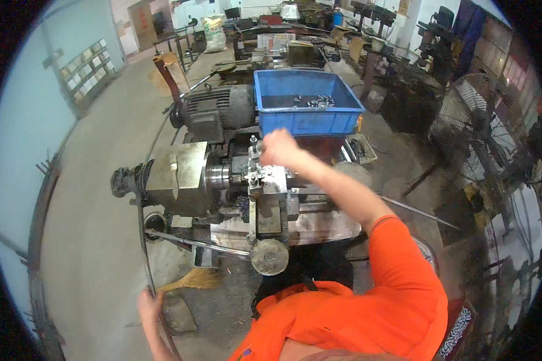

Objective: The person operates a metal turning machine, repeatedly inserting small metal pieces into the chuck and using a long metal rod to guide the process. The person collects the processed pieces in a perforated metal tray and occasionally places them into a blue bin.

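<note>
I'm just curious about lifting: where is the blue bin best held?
Probably hold the blue bin by its rim at left and right, from above: the rim runs around the open top, the bin stands upright, and the motor crowds its left wall.

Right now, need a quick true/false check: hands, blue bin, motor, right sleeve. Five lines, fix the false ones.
1. The blue bin has small metal pieces in it. True.
2. The motor is to the right of the blue bin. False: the motor is to its left.
3. The right hand is by the tool post. True.
4. The left hand is inside the blue bin. False: the left hand is low at the left, at the long dark bar.
5. The right sleeve is orange. True.
</note>
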The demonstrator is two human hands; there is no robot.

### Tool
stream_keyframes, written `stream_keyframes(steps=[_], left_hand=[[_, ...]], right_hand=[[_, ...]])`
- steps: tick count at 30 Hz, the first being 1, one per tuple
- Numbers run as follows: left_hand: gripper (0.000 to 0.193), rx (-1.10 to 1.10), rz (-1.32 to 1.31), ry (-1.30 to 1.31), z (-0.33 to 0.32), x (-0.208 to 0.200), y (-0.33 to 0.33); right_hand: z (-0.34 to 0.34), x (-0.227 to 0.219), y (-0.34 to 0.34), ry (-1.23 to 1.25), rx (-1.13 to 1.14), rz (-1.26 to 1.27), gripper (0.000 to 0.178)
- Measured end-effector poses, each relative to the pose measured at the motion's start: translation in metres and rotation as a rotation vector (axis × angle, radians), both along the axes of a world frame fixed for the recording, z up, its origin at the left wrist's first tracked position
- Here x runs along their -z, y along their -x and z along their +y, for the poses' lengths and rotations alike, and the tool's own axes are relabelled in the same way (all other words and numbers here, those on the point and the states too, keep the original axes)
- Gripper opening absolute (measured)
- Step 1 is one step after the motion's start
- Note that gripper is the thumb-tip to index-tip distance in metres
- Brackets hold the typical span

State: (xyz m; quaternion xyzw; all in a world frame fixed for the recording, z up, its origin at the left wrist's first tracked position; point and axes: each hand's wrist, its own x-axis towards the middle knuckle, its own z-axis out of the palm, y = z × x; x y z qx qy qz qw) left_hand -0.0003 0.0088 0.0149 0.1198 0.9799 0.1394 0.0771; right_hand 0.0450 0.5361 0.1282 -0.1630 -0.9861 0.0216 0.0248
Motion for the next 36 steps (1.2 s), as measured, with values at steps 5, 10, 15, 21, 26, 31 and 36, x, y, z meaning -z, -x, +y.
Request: stream_keyframes(steps=[5, 10, 15, 21, 26, 31, 36], left_hand=[[0.029, -0.048, -0.207, -0.605, 0.027, 0.024, 0.066], [0.027, -0.073, -0.156, -0.610, 0.028, 0.031, 0.063], [0.028, -0.211, -0.281, -0.690, 0.008, 0.055, 0.082], [0.026, -0.184, -0.298, -0.760, 0.002, 0.062, 0.084], [0.026, -0.217, -0.229, -0.645, 0.011, 0.055, 0.081], [0.027, -0.168, -0.256, -0.704, 0.027, 0.043, 0.080], [0.037, -0.149, -0.148, -0.673, -0.010, 0.065, 0.086]], right_hand=[[0.059, -0.029, -0.033, -0.179, 0.120, 0.653, 0.052], [0.059, -0.009, -0.131, 0.066, 0.010, 0.730, 0.049], [0.095, 0.070, -0.320, 0.216, 0.599, 0.561, 0.043], [0.106, 0.187, -0.564, 0.151, 1.268, 0.124, 0.033], [0.082, 0.227, -0.582, 0.218, 1.252, -0.148, 0.034], [0.107, 0.285, -0.592, 0.330, 1.304, -0.276, 0.042], [0.114, 0.247, -0.540, 0.380, 1.281, -0.340, 0.037]])
